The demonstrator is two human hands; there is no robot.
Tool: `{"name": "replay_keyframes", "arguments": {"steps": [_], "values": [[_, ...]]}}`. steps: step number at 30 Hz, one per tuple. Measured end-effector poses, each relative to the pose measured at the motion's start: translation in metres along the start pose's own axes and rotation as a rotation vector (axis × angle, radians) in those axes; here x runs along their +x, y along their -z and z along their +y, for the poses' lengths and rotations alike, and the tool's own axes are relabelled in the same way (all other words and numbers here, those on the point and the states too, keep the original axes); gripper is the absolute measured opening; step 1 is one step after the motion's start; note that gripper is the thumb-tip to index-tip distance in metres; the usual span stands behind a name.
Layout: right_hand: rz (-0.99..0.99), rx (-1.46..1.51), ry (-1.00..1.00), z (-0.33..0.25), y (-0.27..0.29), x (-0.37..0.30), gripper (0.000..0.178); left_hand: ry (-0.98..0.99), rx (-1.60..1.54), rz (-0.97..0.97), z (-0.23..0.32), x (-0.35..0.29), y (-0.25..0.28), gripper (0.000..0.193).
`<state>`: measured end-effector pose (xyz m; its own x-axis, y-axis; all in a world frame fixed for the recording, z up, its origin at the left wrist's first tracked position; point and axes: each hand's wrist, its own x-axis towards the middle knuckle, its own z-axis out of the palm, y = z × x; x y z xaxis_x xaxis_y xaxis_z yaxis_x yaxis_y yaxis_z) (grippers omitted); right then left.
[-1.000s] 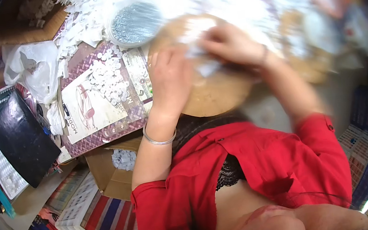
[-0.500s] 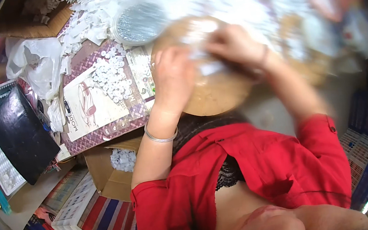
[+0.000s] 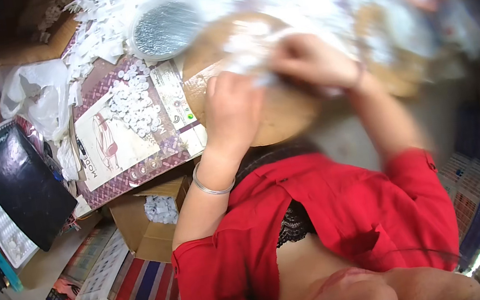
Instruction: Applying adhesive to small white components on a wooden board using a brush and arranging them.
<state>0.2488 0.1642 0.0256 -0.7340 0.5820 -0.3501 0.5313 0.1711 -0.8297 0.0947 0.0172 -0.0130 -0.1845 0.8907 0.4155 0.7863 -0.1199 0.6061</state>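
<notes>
A round tan board (image 3: 285, 120) lies in front of me, with small white pieces (image 3: 239, 55) on its far part, too blurred to name. Over the board's left side is my left hand (image 3: 234, 111), its fingers bent and drawn together toward the middle. My right hand (image 3: 317, 62) reaches in from the right with curled, pinched fingers, smeared by motion. Close by both sets of fingertips shows a small whitish piece (image 3: 265, 77); what each hand grips is hidden. A round clear tub (image 3: 167, 30) of thin silvery bits stands just beyond the board's left edge.
Small white round pieces (image 3: 134, 103) are heaped on a patterned purple board (image 3: 116, 189) at left. White scraps (image 3: 97, 32) spread across the far side. A plastic bag (image 3: 39, 95), a black curved object (image 3: 27, 183) and an open carton (image 3: 154, 236) sit at left.
The table and tub have shifted slightly left and up in view. My hands stay over the board, drawn a little closer together, the right one still blurred.
</notes>
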Motion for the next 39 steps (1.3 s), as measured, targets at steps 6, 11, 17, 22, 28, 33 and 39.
{"name": "replay_keyframes", "arguments": {"steps": [6,11,17,22,28,33,39], "values": [[-0.144,0.126,-0.297,-0.018,-0.003,-0.014,0.022,-0.007,0.009,-0.003,0.001,0.0,0.0,0.026],[-0.099,0.23,-0.259,-0.008,-0.007,-0.013,0.021,0.0,0.023,-0.013,0.0,0.0,-0.001,0.027],[0.227,-0.303,0.088,0.022,-0.014,-0.006,0.026,0.005,0.042,-0.03,0.001,0.0,0.001,0.028],[0.85,-0.738,0.221,0.048,0.032,-0.008,0.02,0.159,-0.013,0.044,-0.004,0.009,0.011,0.03],[0.517,-0.481,0.294,0.017,0.008,0.002,0.013,0.051,0.078,-0.002,-0.02,0.024,0.007,0.025],[0.712,-0.432,0.256,0.023,0.022,0.01,0.009,0.075,0.049,0.003,-0.018,0.026,0.006,0.023],[0.734,-0.668,0.278,0.027,0.035,0.017,0.009,0.074,0.049,0.023,-0.019,0.023,0.003,0.024]]}}
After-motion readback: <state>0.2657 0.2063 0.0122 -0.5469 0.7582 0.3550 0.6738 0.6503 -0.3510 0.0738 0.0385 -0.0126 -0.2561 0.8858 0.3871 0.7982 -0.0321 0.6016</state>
